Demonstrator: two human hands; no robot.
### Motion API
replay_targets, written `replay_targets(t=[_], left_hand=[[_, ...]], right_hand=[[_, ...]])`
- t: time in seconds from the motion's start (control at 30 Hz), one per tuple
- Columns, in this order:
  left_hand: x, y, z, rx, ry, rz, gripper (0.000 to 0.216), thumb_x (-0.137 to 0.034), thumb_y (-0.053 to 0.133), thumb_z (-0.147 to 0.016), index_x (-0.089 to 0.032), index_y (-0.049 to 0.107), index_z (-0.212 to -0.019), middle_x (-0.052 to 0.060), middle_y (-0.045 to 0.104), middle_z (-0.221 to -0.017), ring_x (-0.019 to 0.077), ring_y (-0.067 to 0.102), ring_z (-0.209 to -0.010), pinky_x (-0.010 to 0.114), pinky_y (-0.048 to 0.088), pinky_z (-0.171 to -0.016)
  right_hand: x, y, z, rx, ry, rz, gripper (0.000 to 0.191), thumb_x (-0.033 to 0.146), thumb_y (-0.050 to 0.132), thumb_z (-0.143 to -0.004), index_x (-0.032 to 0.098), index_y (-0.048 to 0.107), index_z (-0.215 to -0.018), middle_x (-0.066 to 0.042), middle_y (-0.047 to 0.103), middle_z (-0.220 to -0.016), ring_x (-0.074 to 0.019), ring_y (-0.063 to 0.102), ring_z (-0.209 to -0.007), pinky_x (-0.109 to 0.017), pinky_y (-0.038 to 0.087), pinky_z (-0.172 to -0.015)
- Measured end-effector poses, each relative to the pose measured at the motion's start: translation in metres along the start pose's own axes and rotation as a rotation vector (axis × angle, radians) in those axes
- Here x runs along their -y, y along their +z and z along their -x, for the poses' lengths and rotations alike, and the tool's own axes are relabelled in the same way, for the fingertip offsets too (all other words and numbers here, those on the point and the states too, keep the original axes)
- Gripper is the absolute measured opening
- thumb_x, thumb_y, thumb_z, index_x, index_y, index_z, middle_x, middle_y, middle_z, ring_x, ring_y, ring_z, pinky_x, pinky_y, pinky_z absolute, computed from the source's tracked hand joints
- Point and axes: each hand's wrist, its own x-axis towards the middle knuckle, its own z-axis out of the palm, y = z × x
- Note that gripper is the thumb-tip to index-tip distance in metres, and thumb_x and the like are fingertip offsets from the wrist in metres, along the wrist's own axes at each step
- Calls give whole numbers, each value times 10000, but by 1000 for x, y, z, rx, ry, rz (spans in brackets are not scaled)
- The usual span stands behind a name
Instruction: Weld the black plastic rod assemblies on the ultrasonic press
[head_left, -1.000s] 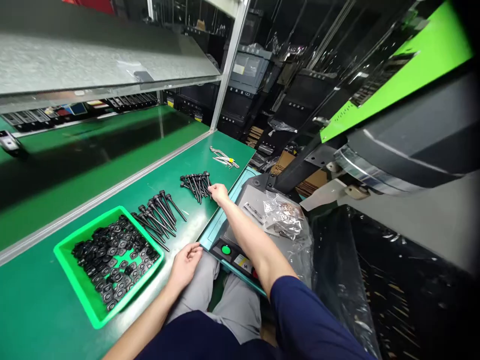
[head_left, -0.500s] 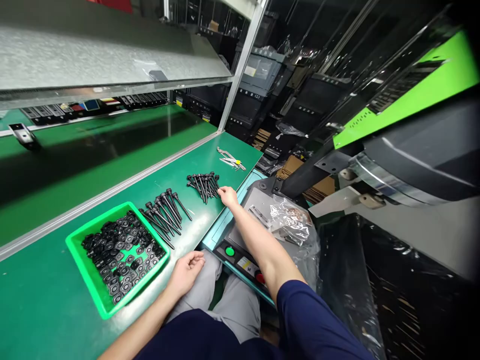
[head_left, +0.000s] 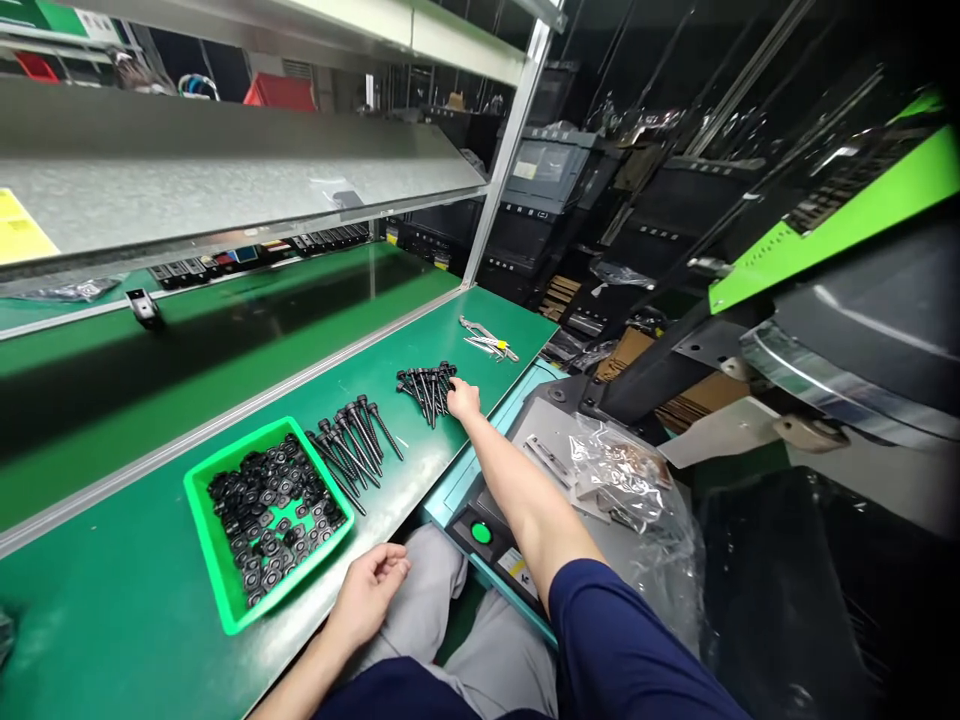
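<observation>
My right hand (head_left: 463, 399) reaches out to the far bundle of black pins (head_left: 427, 386) on the green bench and its fingers rest on the pins, curled over them. Whether it grips one I cannot make out. My left hand (head_left: 369, 592) lies at the bench's front edge, fingers loosely curled, with nothing in it. A second bundle of black pins (head_left: 351, 437) lies between the hands. Beside it stands a green tray (head_left: 217, 560) filled with small black parts.
Metal tweezers and a small tool (head_left: 487, 343) lie at the bench's far end. A teal control box with a green button (head_left: 481, 533) sits by my right arm, with a crumpled plastic bag (head_left: 622, 475) on it. A metal shelf (head_left: 225, 170) hangs overhead; dark machinery fills the right.
My head has lifted, so the whole scene slid down and right. My right hand stayed at the far pin bundle, its fingers closing over the pins. The left hand stayed at the bench edge.
</observation>
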Motion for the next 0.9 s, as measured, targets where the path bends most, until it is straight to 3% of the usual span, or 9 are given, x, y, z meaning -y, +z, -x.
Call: replay_targets(t=[0.1, 0.23, 0.37, 0.53, 0.7, 0.8, 0.9], left_hand=[[1, 3, -5, 41, -23, 26, 424, -581, 667, -743, -214, 687, -954, 79, 683, -850, 245, 630, -840, 372, 502, -818], [5, 3, -9, 96, -50, 35, 437, -629, 666, -732, -257, 685, -962, 95, 685, -892, 276, 633, -893, 408, 497, -854], [12, 2, -11, 124, -74, 45, 428, -663, 674, -704, -320, 682, -960, 109, 695, -935, 307, 641, -935, 453, 490, -898], [14, 3, -12, 143, -106, 97, 457, -702, 681, -661, -340, 673, -939, 128, 697, -953, 323, 661, -947, 487, 480, -938], [12, 3, -14, 135, -85, 83, 505, -728, 675, -640, -322, 667, -941, 142, 698, -955, 320, 662, -943, 484, 497, -909], [-3, -5, -5, 133, -13, 10, 481, -680, 675, -676, -301, 669, -972, 139, 704, -956, 305, 665, -907, 472, 521, -870], [-40, -24, 21, 192, 147, -92, 370, -531, 653, -782, -272, 683, -1045, 123, 717, -991, 259, 673, -878, 424, 548, -834]], right_hand=[[8, 5, 4, -17, 4, 6, 594, 470, 333, -988, 186, 359, -1509, -168, 477, -1456, -339, 438, -1305, -497, 350, -1060], [26, 23, 16, 15, -12, 88, 1003, 791, 458, -811, 182, 198, -1564, -234, 183, -1599, -421, 193, -1451, -597, 204, -1113], [37, 31, 14, 26, -24, 161, 1004, 725, 520, -824, 169, 146, -1571, -235, 109, -1618, -421, 119, -1472, -583, 163, -1125], [28, 19, -11, 21, -3, 177, 977, 689, 510, -856, 145, 132, -1574, -228, 115, -1621, -396, 128, -1478, -539, 173, -1145], [19, 8, -20, 46, -56, 161, 1042, 713, 573, -799, 183, 129, -1578, -191, 112, -1632, -402, 113, -1483, -595, 198, -1134], [14, -1, -9, -3, -49, 124, 1006, 707, 552, -814, 175, 158, -1572, -186, 148, -1627, -401, 136, -1477, -619, 213, -1126], [5, -12, 14, -121, -84, 24, 918, 633, 548, -844, 120, 242, -1542, -217, 262, -1584, -372, 227, -1453, -571, 260, -1132]])
